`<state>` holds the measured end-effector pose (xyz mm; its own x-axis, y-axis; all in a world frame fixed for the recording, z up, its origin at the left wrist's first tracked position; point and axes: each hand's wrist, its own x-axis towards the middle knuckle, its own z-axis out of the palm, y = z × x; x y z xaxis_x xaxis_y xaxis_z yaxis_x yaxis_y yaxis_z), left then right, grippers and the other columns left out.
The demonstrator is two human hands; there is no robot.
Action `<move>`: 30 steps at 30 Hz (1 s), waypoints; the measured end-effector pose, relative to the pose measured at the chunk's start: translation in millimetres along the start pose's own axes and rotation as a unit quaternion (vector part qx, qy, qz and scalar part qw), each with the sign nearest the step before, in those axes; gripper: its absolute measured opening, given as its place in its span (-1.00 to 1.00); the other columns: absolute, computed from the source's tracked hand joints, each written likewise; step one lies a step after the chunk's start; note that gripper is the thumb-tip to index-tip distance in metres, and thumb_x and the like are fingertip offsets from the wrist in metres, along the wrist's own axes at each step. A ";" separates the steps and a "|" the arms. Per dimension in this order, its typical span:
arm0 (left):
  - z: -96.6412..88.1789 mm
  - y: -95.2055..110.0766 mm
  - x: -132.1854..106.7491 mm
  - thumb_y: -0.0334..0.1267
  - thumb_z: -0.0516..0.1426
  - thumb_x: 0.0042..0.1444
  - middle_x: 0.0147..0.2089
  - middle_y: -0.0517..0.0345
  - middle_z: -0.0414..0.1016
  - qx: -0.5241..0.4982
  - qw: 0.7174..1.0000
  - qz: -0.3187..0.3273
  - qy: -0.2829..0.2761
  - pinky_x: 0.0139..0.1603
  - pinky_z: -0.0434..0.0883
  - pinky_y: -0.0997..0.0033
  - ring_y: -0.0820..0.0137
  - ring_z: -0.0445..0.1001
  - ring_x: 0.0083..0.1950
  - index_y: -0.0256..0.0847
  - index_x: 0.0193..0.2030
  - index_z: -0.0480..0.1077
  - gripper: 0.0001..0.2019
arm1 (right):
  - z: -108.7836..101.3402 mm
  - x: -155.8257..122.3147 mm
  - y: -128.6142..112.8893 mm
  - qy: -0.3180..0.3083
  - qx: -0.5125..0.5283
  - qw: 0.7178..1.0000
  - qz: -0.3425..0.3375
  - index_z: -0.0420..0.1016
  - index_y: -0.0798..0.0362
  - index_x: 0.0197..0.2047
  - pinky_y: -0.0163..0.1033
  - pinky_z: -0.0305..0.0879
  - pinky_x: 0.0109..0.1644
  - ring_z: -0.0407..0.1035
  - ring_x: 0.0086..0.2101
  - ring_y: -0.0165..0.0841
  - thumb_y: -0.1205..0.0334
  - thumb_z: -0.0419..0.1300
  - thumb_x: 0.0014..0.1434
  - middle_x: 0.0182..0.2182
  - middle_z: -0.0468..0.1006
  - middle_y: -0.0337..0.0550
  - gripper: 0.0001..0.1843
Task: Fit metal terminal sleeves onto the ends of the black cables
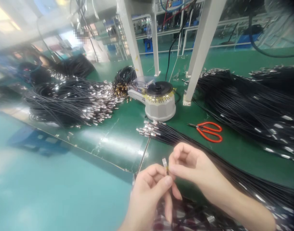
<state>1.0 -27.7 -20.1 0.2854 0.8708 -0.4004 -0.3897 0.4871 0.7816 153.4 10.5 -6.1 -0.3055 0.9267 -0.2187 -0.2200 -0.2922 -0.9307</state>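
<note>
My left hand (153, 189) pinches a black cable just below its silver metal connector (164, 162), which points up. Around the base of that connector shows a small bit of yellow tape (166, 168). My right hand (189, 162) is closed at the same spot, thumb and forefinger pressed together at the tape. Its fingertips partly hide what lies between them. Past my hands, a bundle of black cables (175, 136) lies on the green table with its silver connectors toward the left. A round white tape dispenser (160, 107) with yellow strips around its rim stands behind it.
Red-handled scissors (210, 131) lie right of the dispenser. Large piles of black cables rest at left (62, 99) and right (245, 109). White table posts (202, 48) rise behind. More cables lie in my lap. A person (94, 48) is at the far left.
</note>
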 end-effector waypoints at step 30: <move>0.2 2.2 0.8 -0.18 0.17 0.21 -0.48 0.10 0.59 0.043 0.999 0.012 -0.012 -0.75 0.13 0.70 0.55 0.41 -0.74 -0.23 -0.35 0.27 -0.79 | 14.5 -2.4 -0.4 0.078 -0.068 0.995 -0.007 0.25 0.00 -0.50 -0.18 0.21 -0.26 0.25 -0.41 -0.36 0.23 0.28 0.00 -0.49 0.37 -0.27 -0.76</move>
<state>0.5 -26.0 -18.6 0.2983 0.8796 -0.3705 -0.3209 0.4581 0.8290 140.8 4.9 -0.9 -0.1537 0.9589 -0.2383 -0.0932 -0.2542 -0.9626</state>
